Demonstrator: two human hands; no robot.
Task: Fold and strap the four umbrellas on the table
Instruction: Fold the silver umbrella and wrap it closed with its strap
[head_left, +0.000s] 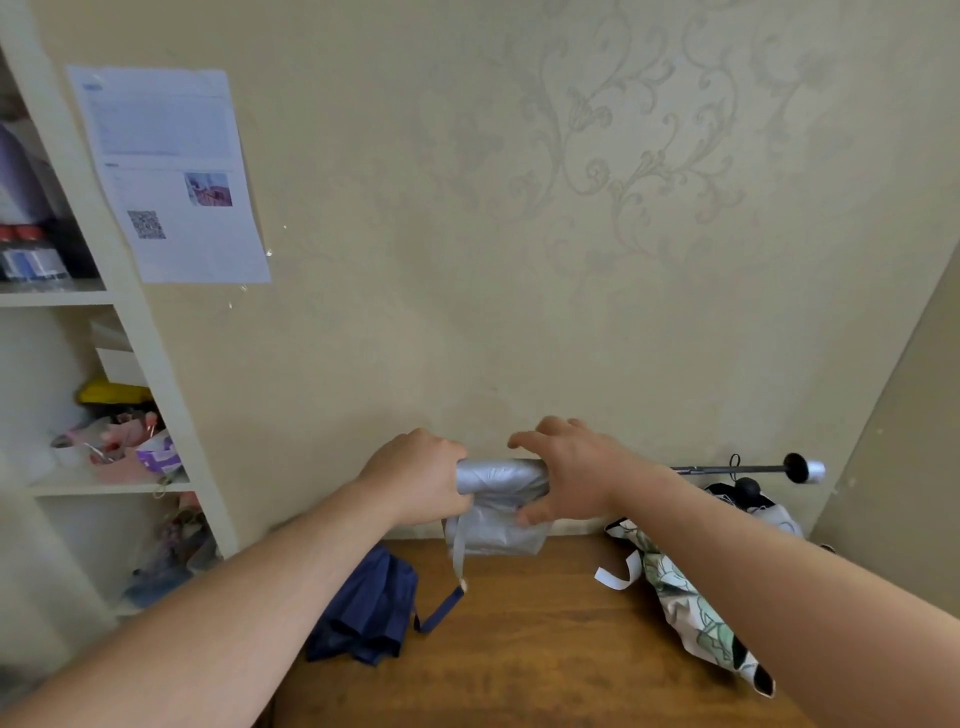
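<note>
Above the far edge of the table, a silver umbrella is held level in the air between both hands. The left hand has its fingers curled tight round the left end of the roll. The right hand clamps the right end, thumb pinching from below while the fingers arch over the top. Loose silver canopy sags beneath the roll, and its strap dangles straight down, unfastened.

On the table, a navy umbrella lies near the left edge, bunched, its strap trailing. A floral umbrella lies to the right, partly under the right forearm, its white strap loose. Farther right, a fourth umbrella rests by the wall with its shaft extended.

The likely trouble: the sagging fabric is not yet wound in, so if either hand lets go to reach the strap, the roll could spring loose. Wrapped over uneven folds, the strap may not reach to close.
</note>
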